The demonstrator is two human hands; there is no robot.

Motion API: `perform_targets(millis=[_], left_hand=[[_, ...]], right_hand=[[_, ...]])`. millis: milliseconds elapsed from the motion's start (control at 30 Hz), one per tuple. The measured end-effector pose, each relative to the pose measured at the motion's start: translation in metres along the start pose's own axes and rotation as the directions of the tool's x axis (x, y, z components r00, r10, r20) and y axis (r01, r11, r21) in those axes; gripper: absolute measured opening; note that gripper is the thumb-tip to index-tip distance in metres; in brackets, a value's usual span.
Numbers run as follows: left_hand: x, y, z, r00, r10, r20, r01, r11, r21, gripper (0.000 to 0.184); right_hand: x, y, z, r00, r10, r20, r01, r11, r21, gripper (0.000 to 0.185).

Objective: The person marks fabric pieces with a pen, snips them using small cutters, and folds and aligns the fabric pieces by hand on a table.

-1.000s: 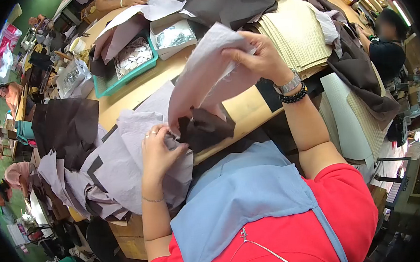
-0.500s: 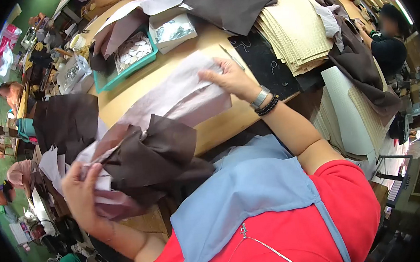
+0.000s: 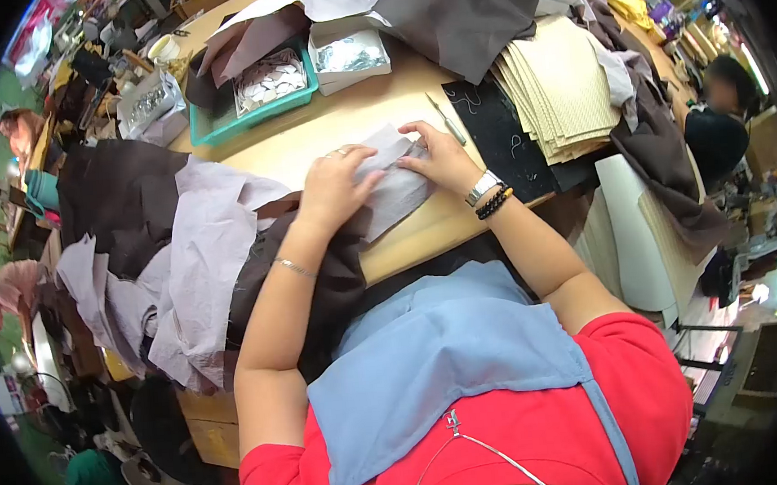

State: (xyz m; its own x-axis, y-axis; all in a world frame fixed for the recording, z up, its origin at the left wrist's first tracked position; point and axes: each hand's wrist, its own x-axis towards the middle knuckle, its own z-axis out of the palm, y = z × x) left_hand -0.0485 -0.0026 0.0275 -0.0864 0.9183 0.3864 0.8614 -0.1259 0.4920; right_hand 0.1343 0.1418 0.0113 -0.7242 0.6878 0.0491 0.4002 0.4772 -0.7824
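A pale lilac-grey piece of fabric lies on the wooden tabletop in front of me, its near part hanging toward the table edge. My left hand holds it from the left, thumb and fingers curled at its upper edge. From the other side my right hand pinches the same piece between thumb and fingers; a watch and dark beads circle that wrist. Dark brown fabric bunches below my left forearm. More lilac fabric drapes over the table's left side.
A teal tray with small white pieces stands behind my hands, beside a white box of metal parts. A pen-like tool lies near a black mat. Stacked cream sheets sit at the right. Other people work around.
My left hand has left the bunched fabric at lower left and come up beside my right hand. The long stretched fabric now lies shorter between both hands, with lilac fabric draped at left.
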Motion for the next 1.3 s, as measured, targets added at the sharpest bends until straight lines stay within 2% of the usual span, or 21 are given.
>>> perform_targets(millis=[33,67,133,233,267,367,500,1100,1200,1300], left_hand=[[0.0,0.0,0.013,1.0,0.004,-0.019,-0.004,1.0,0.0,0.033],[-0.002,0.001,0.02,0.994,-0.082,0.069,0.08,0.996,0.026,0.043],[-0.009,-0.002,0.035,0.989,-0.134,0.07,0.133,0.991,0.026,0.052],[-0.016,-0.006,0.045,0.977,-0.19,0.098,0.186,0.981,0.051,0.063],[-0.014,-0.006,0.044,0.974,-0.199,0.112,0.192,0.979,0.066,0.065],[-0.014,-0.003,0.041,0.965,-0.215,0.151,0.202,0.974,0.101,0.071],[-0.015,-0.004,0.042,0.963,-0.214,0.163,0.196,0.973,0.119,0.077],[-0.017,-0.005,0.043,0.971,-0.196,0.139,0.185,0.979,0.09,0.071],[-0.019,-0.003,0.043,0.989,-0.136,0.064,0.129,0.986,0.102,0.064],[-0.02,-0.001,0.041,0.999,-0.038,0.016,0.038,0.999,0.037,0.053]], right_hand=[[-0.001,0.004,-0.001,0.998,-0.053,-0.034,0.051,0.997,-0.059,0.054],[-0.004,0.008,-0.002,0.992,-0.104,-0.065,0.096,0.989,-0.117,0.053],[-0.009,0.016,-0.001,0.965,-0.223,-0.14,0.195,0.962,-0.188,0.047],[-0.023,0.009,0.0,0.859,-0.482,-0.173,0.393,0.837,-0.382,0.042],[-0.029,0.001,0.001,0.817,-0.555,-0.159,0.464,0.795,-0.39,0.037],[-0.038,0.008,0.006,0.835,-0.55,-0.014,0.515,0.791,-0.33,0.03],[-0.037,0.009,0.008,0.823,-0.568,-0.024,0.526,0.777,-0.345,0.027],[-0.036,0.015,0.013,0.821,-0.571,-0.032,0.527,0.777,-0.343,0.015],[-0.035,0.016,0.013,0.821,-0.568,-0.05,0.524,0.786,-0.328,0.013],[-0.036,0.014,0.013,0.828,-0.558,-0.063,0.505,0.789,-0.35,0.011]])
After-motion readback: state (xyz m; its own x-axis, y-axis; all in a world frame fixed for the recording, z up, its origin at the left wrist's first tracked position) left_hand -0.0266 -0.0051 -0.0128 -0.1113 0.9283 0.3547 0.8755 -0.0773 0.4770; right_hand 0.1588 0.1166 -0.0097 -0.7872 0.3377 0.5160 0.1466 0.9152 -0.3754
